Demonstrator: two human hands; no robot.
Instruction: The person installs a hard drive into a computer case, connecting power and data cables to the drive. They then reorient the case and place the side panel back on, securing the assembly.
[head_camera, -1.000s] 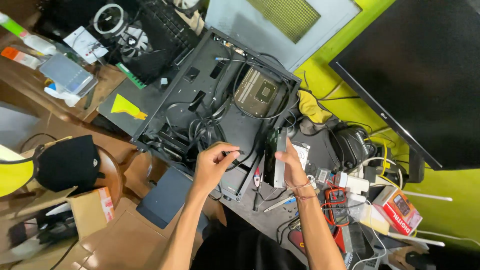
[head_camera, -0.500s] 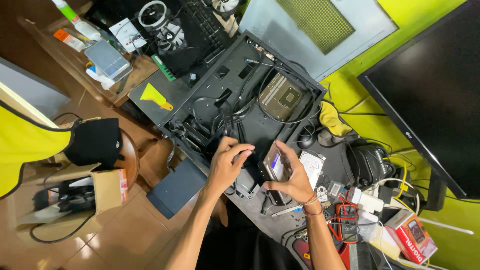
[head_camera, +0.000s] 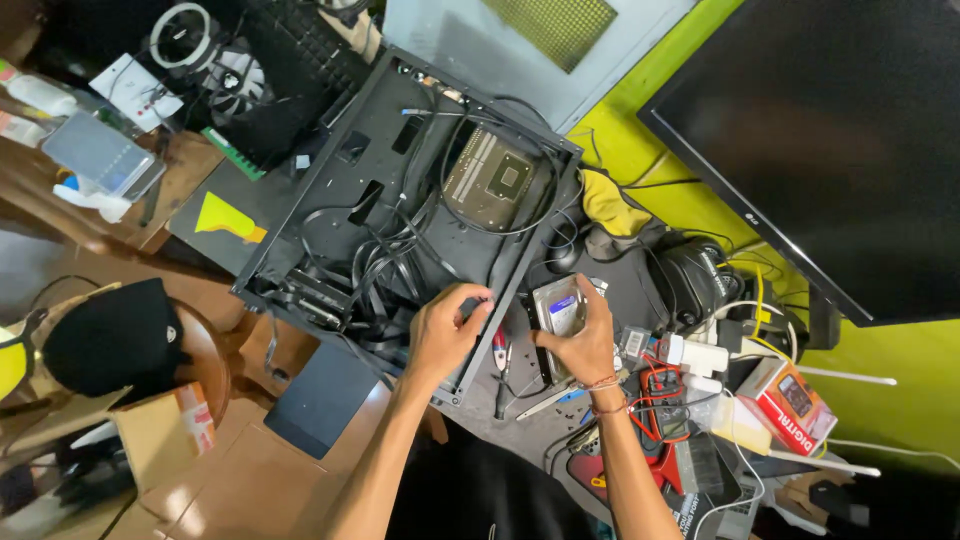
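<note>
An open black computer case (head_camera: 330, 165) lies flat on the desk, with tangled black cables (head_camera: 375, 270) and a small motherboard (head_camera: 495, 180) inside. My left hand (head_camera: 445, 335) grips the case's near right edge, fingers curled over the rim. My right hand (head_camera: 580, 335) holds a silver hard drive (head_camera: 560, 308) just right of the case, above the grey desk surface. A red-handled screwdriver (head_camera: 499, 355) lies between my two hands.
A large dark monitor (head_camera: 840, 130) stands at the right. Red multimeter leads, adapters and a red box (head_camera: 790, 405) crowd the desk's right side. A keyboard and fans (head_camera: 230, 75) sit at upper left. A black cap (head_camera: 115, 335) rests on a round stool.
The view shifted slightly. My right hand has turned the hard drive and brought it down closer to the desk beside the case. My left hand stays on the case edge.
</note>
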